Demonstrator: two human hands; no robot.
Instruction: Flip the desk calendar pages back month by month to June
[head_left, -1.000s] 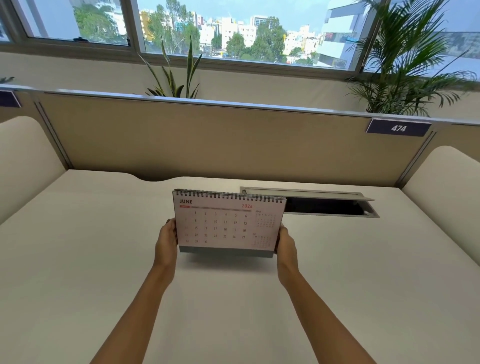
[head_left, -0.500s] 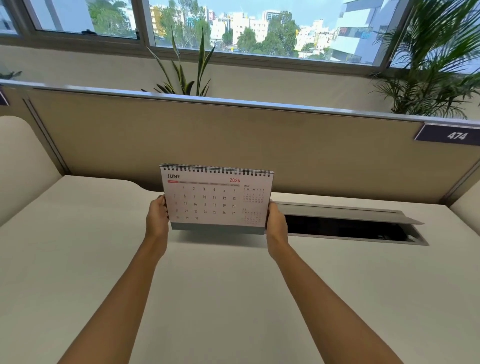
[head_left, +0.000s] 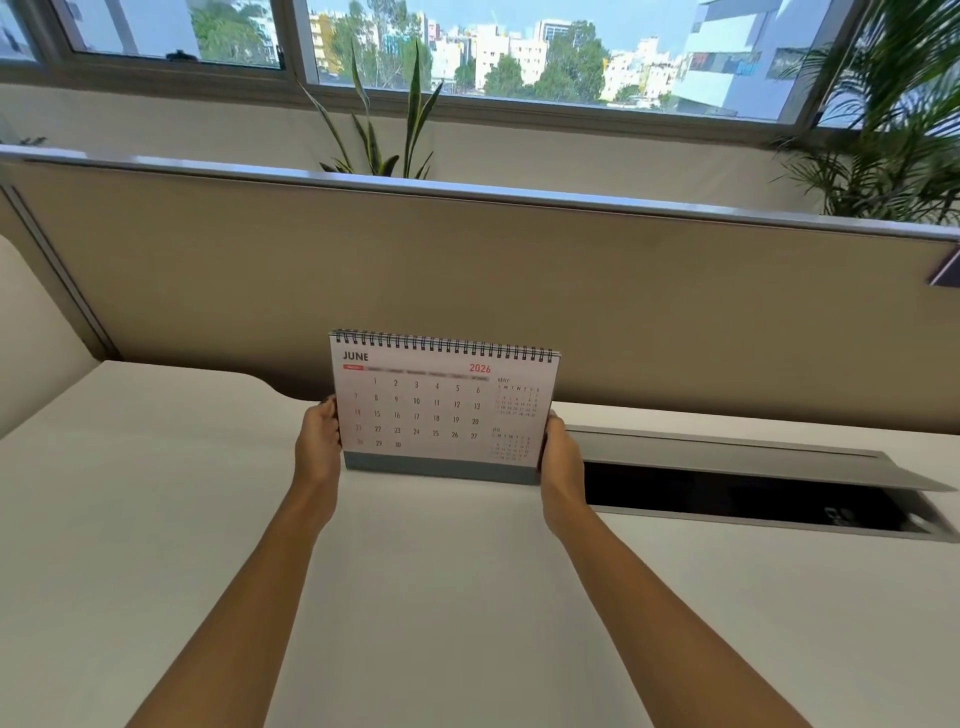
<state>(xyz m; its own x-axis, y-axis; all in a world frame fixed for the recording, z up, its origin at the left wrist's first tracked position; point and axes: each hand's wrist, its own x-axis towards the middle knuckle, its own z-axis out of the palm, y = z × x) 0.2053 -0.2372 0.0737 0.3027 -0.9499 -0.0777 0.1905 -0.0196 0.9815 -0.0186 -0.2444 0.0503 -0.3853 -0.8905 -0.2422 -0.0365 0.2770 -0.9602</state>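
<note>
Two hands grip desk calendar (head_left: 441, 410) by its side edges, left hand (head_left: 318, 441), right hand (head_left: 561, 454), fingers pinching it; JUNE page faces viewer, cable tray (head_left: 753, 483) right of calendar on surface (head_left: 156, 519)

I sit in an office, at a pale desk (head_left: 156, 519) closed off along its far edge by a beige partition (head_left: 467, 270). A cable hatch (head_left: 753, 483) stands open at the far right. Behind the partition, potted plants (head_left: 384, 124) line wide windows (head_left: 519, 52) facing city buildings.
</note>
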